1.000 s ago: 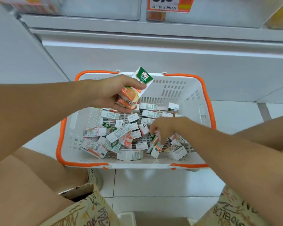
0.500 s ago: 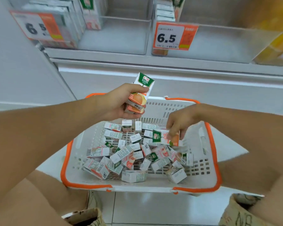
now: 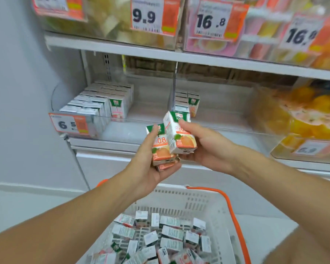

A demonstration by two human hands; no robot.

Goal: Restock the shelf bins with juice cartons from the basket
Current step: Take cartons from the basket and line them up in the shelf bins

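Raised since a moment ago: both hands, now before the shelf bins (image 3: 208, 119). Left hand (image 3: 147, 168) gripping two stacked cartons (image 3: 161, 149); right hand (image 3: 204, 147) clamped on one carton (image 3: 180, 136). Dozens left in near basket (image 3: 198, 199).

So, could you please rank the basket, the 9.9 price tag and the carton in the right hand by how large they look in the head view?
1. basket, by far the largest.
2. and 3. 9.9 price tag and carton in the right hand look alike; the carton is nearer, so no ranking.
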